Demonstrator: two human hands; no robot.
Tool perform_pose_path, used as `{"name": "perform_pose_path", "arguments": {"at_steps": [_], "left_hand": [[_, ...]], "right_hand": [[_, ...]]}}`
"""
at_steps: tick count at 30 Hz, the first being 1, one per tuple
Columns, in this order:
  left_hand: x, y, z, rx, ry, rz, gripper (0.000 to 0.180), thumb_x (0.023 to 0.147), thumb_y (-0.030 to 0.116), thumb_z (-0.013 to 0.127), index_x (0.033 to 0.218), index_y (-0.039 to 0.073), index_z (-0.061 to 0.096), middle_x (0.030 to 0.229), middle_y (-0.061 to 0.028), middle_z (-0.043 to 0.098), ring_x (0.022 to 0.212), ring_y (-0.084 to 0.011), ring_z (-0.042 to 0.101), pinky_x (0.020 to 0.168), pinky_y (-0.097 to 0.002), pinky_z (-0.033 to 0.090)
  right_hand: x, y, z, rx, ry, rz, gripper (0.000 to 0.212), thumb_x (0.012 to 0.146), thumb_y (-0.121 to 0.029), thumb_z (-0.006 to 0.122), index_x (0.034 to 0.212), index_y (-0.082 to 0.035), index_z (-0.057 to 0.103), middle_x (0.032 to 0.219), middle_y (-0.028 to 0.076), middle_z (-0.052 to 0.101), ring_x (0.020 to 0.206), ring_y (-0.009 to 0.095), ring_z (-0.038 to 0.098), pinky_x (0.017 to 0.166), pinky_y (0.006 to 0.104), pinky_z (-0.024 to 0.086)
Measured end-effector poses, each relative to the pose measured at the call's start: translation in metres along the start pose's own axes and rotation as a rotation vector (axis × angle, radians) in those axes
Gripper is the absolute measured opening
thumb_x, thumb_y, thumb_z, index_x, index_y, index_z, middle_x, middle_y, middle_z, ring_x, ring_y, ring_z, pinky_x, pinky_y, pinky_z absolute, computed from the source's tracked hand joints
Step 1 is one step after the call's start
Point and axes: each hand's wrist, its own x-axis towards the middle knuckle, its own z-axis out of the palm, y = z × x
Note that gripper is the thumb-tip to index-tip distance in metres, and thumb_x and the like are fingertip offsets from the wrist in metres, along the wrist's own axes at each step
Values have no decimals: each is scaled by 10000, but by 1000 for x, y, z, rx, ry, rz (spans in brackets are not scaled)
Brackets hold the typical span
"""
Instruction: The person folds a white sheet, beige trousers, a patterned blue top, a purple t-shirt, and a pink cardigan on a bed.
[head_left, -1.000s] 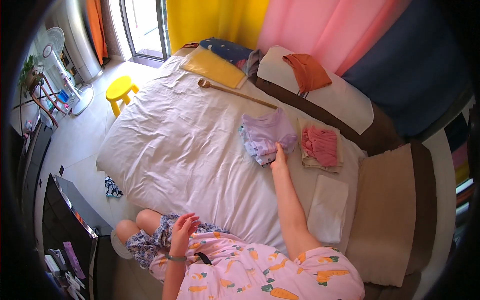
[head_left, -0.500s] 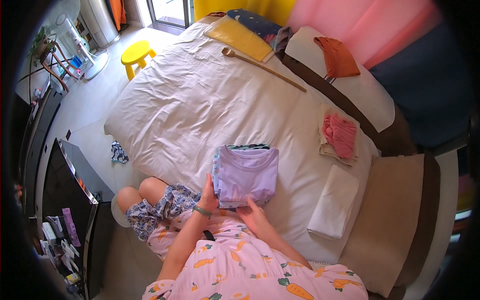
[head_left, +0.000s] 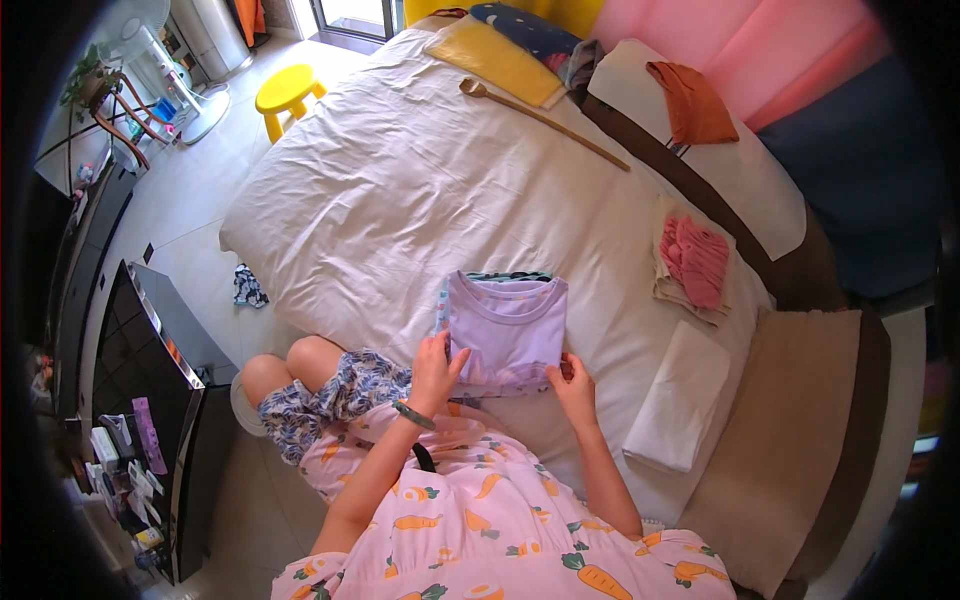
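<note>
A folded lavender T-shirt (head_left: 510, 325) lies neckline away from me on top of a small stack of folded clothes (head_left: 515, 391), whose patterned edges show behind, to the left and below it. At the shirt's left edge my left hand (head_left: 433, 374), with a green bangle on the wrist, has its thumb over the fabric and its fingers curled along the side. On the opposite side, my right hand (head_left: 574, 390) pinches the lower right corner of the shirt between thumb and fingers.
The stack rests on a white-sheeted bed (head_left: 350, 200). To its right are a folded white cloth (head_left: 678, 395) and a crumpled pink garment (head_left: 695, 262) on beige cloth. Farther off lie a long wooden stick (head_left: 550, 127) and an orange garment (head_left: 692, 103). A yellow stool (head_left: 287, 92) stands beyond the bed's left edge.
My right hand has moved from the shirt's lower front edge out to its right corner. My left hand has come up onto the left edge, thumb now over the fabric.
</note>
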Motion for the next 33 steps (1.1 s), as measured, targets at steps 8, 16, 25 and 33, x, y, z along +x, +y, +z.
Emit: {"name": "perform_pose_path", "arguments": {"at_steps": [8,16,25,33], "left_hand": [[5,-2,0,-57,-87,-151,417,838,340,683,1020,-27,604,795,-147,647,713,-289,613,655,-368,486],[17,-19,8,-652,-342,-375,321,860,274,665,905,-44,662,733,12,618,617,-51,507,531,-237,411],[34,-4,4,-757,-306,-461,241,859,201,672,993,7,623,828,4,633,678,-68,552,588,-227,448],[60,34,-46,-1066,-313,-266,364,869,98,610,1212,11,526,1055,-24,614,903,-82,571,812,-241,469]], "right_hand": [[2,27,4,252,46,190,339,851,-196,707,1097,-15,562,972,35,621,804,119,593,698,258,493],[3,20,-11,558,-123,298,286,840,-180,715,1013,-25,547,914,27,592,694,87,546,627,227,456],[15,-14,0,558,-35,536,235,857,-182,667,1007,-14,600,883,40,640,748,122,612,618,246,493],[35,-81,6,526,-177,116,424,813,-158,644,1192,13,567,936,33,653,758,96,600,629,228,476]]}}
